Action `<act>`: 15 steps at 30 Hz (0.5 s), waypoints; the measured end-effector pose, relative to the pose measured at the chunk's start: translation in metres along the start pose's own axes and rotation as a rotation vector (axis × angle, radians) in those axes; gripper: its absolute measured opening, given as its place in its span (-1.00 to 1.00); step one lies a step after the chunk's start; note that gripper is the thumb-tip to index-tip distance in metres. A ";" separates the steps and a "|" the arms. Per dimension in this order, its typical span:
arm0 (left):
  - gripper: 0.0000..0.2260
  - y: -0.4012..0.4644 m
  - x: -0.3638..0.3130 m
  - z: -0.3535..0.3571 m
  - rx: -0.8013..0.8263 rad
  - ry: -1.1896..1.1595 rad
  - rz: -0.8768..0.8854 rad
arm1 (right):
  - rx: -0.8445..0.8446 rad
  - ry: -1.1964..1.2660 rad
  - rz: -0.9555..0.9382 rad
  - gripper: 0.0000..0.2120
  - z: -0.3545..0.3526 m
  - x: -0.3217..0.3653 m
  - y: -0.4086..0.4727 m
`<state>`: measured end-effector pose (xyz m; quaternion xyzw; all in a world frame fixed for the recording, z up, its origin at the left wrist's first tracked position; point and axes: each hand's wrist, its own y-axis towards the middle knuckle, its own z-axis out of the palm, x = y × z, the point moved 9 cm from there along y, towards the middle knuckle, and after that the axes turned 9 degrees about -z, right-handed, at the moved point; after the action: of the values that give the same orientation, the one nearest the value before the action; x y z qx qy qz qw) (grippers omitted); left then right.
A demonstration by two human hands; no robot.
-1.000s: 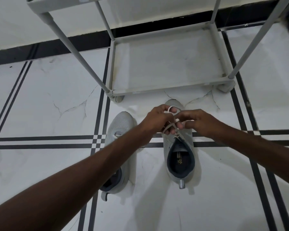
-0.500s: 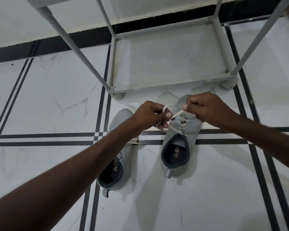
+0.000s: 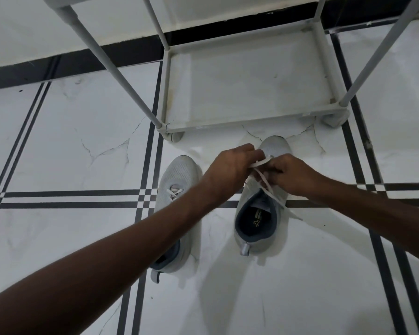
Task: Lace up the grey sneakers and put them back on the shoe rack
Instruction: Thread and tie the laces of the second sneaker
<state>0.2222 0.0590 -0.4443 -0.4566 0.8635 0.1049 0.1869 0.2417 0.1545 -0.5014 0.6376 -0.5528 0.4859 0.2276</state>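
Observation:
Two grey sneakers stand on the tiled floor, toes toward the rack. The right sneaker (image 3: 259, 228) has a dark lining and white laces (image 3: 264, 182) running across its tongue, one end trailing off to the right. My left hand (image 3: 230, 170) and my right hand (image 3: 293, 175) meet above its forefoot, both pinching the laces. The left sneaker (image 3: 177, 180) lies partly under my left forearm, with its laces crossed near the tongue. The white shoe rack (image 3: 247, 122) stands just beyond the toes, its bottom shelf bare.
The rack's slanted legs (image 3: 111, 68) rise left and right of the shelf. A white wall with a black skirting (image 3: 131, 52) runs behind it. The floor is white marble tile with black stripe lines (image 3: 70, 199).
My hands pulled apart with the laces half a second ago and have come back together over the right sneaker's forefoot. A lace end now trails to the right of that shoe.

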 end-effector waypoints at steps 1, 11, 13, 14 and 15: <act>-0.88 -0.002 -0.002 0.000 -0.037 0.003 0.002 | 0.022 0.183 0.072 -0.82 0.005 -0.005 0.001; -0.92 -0.016 0.036 -0.001 -0.068 -0.103 -0.321 | -0.260 0.769 0.317 -0.68 -0.022 -0.038 -0.011; -0.93 -0.023 0.049 0.005 0.023 -0.110 -0.340 | -0.200 0.791 0.339 -0.64 -0.026 -0.047 -0.017; -0.92 -0.028 0.058 0.009 0.083 -0.101 -0.357 | -0.146 0.698 0.331 -0.61 -0.033 -0.052 -0.020; -0.90 -0.033 0.071 0.013 0.140 -0.096 -0.395 | -0.085 0.500 0.307 -0.59 -0.044 -0.057 -0.022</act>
<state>0.2165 -0.0082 -0.4865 -0.5975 0.7524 0.0277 0.2759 0.2503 0.2243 -0.5269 0.3969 -0.5894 0.6332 0.3069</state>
